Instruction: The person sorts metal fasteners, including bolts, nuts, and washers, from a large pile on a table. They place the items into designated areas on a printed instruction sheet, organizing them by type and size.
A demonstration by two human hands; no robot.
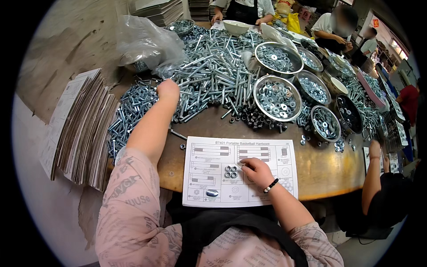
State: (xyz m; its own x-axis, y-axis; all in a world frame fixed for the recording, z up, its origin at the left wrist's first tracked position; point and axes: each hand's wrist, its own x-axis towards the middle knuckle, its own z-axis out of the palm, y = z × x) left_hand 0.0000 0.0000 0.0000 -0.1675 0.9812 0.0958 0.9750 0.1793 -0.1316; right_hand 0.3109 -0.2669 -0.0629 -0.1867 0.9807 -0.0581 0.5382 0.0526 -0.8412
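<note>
A printed sheet with hardware drawings (213,178) lies at the table's near edge. Several metal nuts (231,171) sit grouped near its middle, and a small shiny metal piece (212,193) rests at its lower left. My right hand (259,173), with a beaded bracelet, is over the sheet just right of the nuts. Its fingers are slightly bent and apart, with nothing seen in them. My left hand (168,91) reaches into the left side of the big heap of bolts (209,66), where shorter bolts (135,104) lie; its fingers are hidden.
Metal bowls of washers (278,98) stand right of the heap, with dark nuts (255,119) before them. A stack of printed sheets (84,129) is at the left. A clear plastic bag (151,42) covers a bowl. Other people work across the table and at the right.
</note>
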